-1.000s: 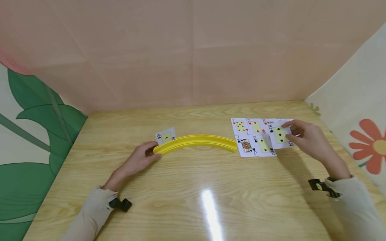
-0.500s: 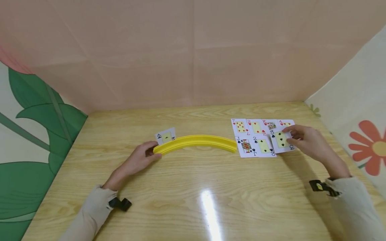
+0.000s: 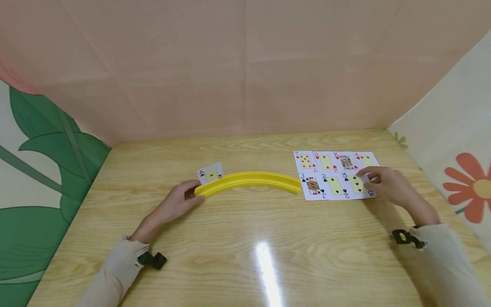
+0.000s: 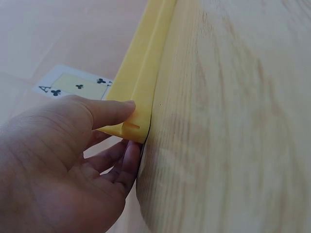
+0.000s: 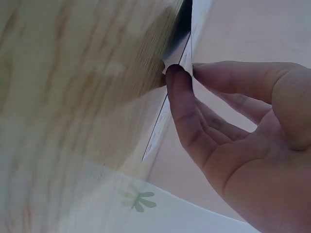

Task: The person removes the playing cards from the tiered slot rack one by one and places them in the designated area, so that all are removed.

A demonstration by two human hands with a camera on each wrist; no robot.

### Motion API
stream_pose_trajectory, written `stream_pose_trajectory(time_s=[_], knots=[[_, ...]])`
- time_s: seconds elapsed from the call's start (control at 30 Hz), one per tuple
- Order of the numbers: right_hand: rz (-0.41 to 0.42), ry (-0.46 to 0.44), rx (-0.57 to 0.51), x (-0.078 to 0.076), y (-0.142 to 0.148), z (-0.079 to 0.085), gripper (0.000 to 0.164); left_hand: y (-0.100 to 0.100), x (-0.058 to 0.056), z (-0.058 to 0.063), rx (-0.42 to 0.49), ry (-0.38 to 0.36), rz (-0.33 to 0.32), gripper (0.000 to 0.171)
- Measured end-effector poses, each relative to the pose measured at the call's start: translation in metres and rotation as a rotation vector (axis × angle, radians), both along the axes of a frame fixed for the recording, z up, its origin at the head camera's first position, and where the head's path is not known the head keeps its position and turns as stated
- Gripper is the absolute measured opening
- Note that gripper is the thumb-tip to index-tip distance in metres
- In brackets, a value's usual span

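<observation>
In the head view my left hand [image 3: 177, 204] grips the left end of a curved yellow card holder [image 3: 251, 179] on the table. The left wrist view has the thumb on the face of the holder [image 4: 141, 82] and the other fingers at its end. An ace of clubs [image 3: 210, 175] leans up out of the holder beside that hand. My right hand [image 3: 395, 189] pinches a three of spades [image 3: 354, 185] by its right edge, low at the end of the front row of cards. From the right wrist the card [image 5: 160, 121] shows edge-on between thumb and fingers.
Face-up cards lie in two rows at the right: a seven of diamonds [image 3: 304, 161], two of hearts [image 3: 325, 161], king [image 3: 346, 162] and four [image 3: 364, 160] behind, jack [image 3: 313, 185] and two of spades [image 3: 335, 186] in front. Walls stand behind and at both sides.
The right hand has lowered the three of spades and moved it slightly right, beside the two of spades, uncovering the king and four. The left hand and holder have stayed put.
</observation>
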State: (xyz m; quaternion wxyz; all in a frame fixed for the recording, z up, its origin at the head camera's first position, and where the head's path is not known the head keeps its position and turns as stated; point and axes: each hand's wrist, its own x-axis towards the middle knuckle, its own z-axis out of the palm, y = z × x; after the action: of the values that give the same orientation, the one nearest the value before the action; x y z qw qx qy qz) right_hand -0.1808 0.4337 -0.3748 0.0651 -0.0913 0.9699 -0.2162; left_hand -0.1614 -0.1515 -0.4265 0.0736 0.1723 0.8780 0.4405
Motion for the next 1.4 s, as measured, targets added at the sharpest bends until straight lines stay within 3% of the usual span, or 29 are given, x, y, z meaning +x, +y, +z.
stream_pose_trajectory(time_s=[0.4, 1.4], knots=[[0.049, 0.039, 0.028, -0.0011, 0.0033, -0.0042, 0.027, 0.0002, -0.0001, 0.0002, 0.011, -0.007, -0.002, 0.042], [0.054, 0.043, 0.056, -0.0012, 0.0011, -0.0055, 0.026, -0.0009, 0.0004, 0.0004, 0.003, -0.025, 0.008, 0.041]])
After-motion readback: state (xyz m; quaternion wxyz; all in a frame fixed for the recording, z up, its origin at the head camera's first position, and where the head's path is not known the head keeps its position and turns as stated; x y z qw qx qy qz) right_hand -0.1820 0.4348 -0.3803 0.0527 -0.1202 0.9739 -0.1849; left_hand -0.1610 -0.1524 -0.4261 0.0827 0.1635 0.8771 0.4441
